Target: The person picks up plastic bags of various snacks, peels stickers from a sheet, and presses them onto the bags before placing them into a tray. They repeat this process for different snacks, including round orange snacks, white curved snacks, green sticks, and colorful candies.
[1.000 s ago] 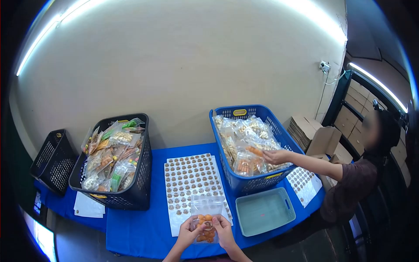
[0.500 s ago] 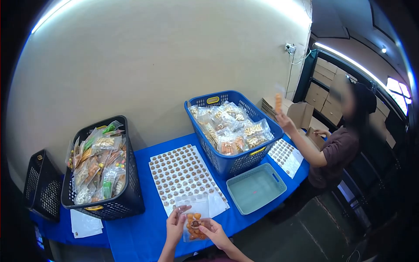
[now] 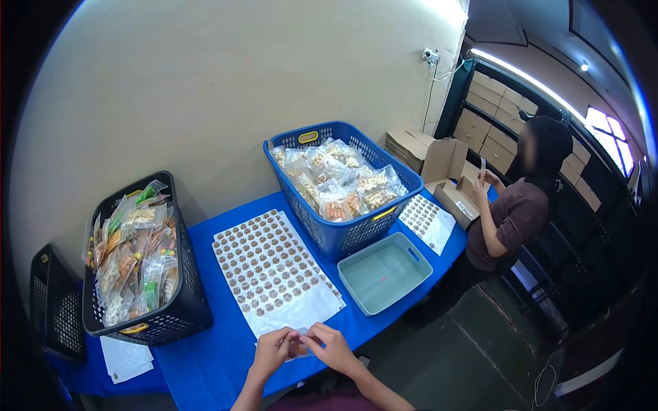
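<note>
Between my hands, at the bottom middle, is a clear plastic snack bag (image 3: 299,351) with orange-brown pieces in it, mostly covered by my fingers. My left hand (image 3: 272,349) pinches it from the left, and my right hand (image 3: 333,348) grips it from the right, fingertips close together. Just beyond lie sheets of round stickers (image 3: 264,257), their near end bare of stickers. A pale green plastic tray (image 3: 373,277) stands to the right of the sheets.
A blue basket (image 3: 329,236) full of snack bags stands behind the tray. At left are a black basket (image 3: 188,291) of mixed bags and another dark basket (image 3: 48,318). A co-worker (image 3: 514,212) stands at right by an open carton (image 3: 456,195) and another sticker sheet (image 3: 432,222).
My hands have come together at the bag's top; its pieces and sticker are now mostly hidden. The view has shifted. The co-worker has lowered the raised packet and holds it near the carton.
</note>
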The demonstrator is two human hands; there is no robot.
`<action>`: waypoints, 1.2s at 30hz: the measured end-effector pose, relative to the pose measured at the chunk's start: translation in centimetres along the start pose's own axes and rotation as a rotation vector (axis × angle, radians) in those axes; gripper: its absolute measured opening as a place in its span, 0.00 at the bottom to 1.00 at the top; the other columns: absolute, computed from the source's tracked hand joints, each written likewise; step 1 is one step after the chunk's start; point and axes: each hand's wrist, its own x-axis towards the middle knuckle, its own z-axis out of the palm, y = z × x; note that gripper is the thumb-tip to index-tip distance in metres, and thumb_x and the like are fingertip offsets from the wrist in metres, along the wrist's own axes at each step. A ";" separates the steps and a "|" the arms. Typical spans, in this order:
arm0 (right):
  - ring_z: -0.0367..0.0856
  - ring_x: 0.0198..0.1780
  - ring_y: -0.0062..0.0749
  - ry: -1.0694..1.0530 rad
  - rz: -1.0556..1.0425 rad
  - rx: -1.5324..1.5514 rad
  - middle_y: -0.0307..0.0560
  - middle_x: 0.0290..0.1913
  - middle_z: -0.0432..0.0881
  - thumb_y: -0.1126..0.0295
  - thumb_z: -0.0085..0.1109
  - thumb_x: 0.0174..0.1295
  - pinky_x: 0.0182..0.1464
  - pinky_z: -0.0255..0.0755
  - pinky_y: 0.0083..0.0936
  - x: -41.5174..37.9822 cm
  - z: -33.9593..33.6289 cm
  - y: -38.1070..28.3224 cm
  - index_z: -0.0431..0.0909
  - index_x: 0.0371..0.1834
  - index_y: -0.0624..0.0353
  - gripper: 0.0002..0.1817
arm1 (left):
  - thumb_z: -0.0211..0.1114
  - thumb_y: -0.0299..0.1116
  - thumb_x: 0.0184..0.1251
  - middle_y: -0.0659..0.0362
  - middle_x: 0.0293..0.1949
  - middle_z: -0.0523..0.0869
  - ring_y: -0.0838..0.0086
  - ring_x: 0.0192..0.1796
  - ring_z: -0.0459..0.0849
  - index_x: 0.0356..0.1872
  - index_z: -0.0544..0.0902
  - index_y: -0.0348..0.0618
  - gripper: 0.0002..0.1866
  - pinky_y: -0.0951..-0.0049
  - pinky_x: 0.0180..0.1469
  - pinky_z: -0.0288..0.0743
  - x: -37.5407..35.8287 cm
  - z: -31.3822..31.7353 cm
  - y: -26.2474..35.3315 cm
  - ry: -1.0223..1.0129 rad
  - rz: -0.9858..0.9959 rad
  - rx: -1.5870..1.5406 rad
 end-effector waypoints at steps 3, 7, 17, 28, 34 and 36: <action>0.71 0.23 0.32 0.070 0.019 0.074 0.48 0.22 0.71 0.70 0.56 0.56 0.26 0.65 0.25 -0.1 1.3 -0.6 0.70 0.23 0.66 0.11 | 0.59 0.34 0.59 0.57 0.18 0.81 0.71 0.21 0.81 0.26 0.81 0.40 0.09 0.76 0.25 0.71 0.2 0.3 -0.3 0.144 0.070 0.054; 0.70 0.24 0.22 0.092 0.046 0.163 0.43 0.23 0.71 0.73 0.58 0.55 0.27 0.65 0.19 -0.6 2.5 -0.5 0.71 0.24 0.67 0.09 | 0.57 0.34 0.60 0.58 0.16 0.80 0.74 0.18 0.78 0.23 0.80 0.39 0.11 0.77 0.23 0.68 0.9 -0.9 -0.8 0.320 0.092 0.038; 0.71 0.26 0.19 -0.017 0.037 0.214 0.40 0.23 0.73 0.73 0.60 0.53 0.31 0.67 0.16 -1.1 -0.1 1.7 0.74 0.26 0.65 0.06 | 0.49 0.31 0.67 0.65 0.14 0.71 0.85 0.18 0.68 0.19 0.72 0.37 0.16 0.82 0.20 0.61 3.4 -4.9 -0.6 0.715 -0.002 -0.367; 0.61 0.57 0.38 -0.074 -0.347 -0.143 0.47 0.58 0.64 0.66 0.62 0.48 0.57 0.53 0.35 1.7 -5.9 0.7 0.79 0.40 0.44 0.14 | 0.46 0.39 0.70 0.62 0.27 0.79 0.82 0.31 0.75 0.33 0.79 0.36 0.17 0.82 0.35 0.68 4.5 3.5 -0.9 -0.131 -0.270 -0.577; 0.72 0.46 0.31 -0.020 -0.187 -0.214 0.39 0.39 0.76 0.65 0.62 0.49 0.53 0.53 0.30 2.9 -10.3 3.5 0.79 0.26 0.52 0.05 | 0.40 0.43 0.70 0.52 0.44 0.79 0.66 0.51 0.75 0.45 0.76 0.37 0.21 0.70 0.55 0.64 8.1 4.6 0.8 0.043 0.112 -0.321; 0.75 0.32 0.29 0.033 -0.238 -0.176 0.37 0.27 0.76 0.65 0.59 0.52 0.43 0.59 0.27 3.8 -11.7 5.0 0.76 0.26 0.57 0.07 | 0.48 0.41 0.66 0.52 0.43 0.80 0.65 0.49 0.76 0.44 0.77 0.39 0.17 0.69 0.53 0.65 8.8 4.6 2.7 0.033 0.203 -0.167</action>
